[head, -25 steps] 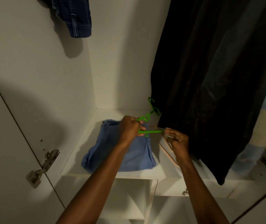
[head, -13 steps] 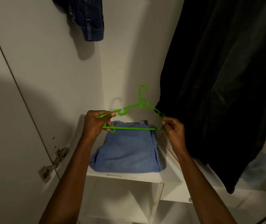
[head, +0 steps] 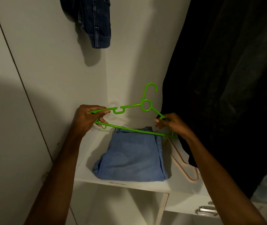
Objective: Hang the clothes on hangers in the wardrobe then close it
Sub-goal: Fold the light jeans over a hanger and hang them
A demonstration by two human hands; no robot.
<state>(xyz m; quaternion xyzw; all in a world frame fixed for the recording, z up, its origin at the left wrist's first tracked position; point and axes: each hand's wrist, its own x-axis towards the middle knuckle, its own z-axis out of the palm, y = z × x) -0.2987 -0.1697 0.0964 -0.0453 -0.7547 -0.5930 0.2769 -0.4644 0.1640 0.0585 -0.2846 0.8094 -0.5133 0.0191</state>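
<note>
Left hand [head: 87,118] and right hand [head: 173,124] pinch opposite ends of a bright green plastic hanger [head: 136,118], long axis level, hook up, above folded light-blue jeans [head: 132,155].

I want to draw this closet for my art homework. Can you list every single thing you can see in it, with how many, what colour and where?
Green plastic hanger: one, bright green, held up above the shelf by both ends.
Folded light blue jeans: one, pale blue, lying on the white shelf.
Peach plastic hanger: one, pale peach, flat on the shelf right of the jeans, partly under the black cloth.
Dark blue denim garment: one, hanging at the top.
Long black garment: one, hanging on the right.
White shelf: one, across the middle.
Silver drawer handle: one, lower right.
Left hand: one, its grip on the hanger's left end.
Right hand: one, its grip on the hanger's right end.
</note>
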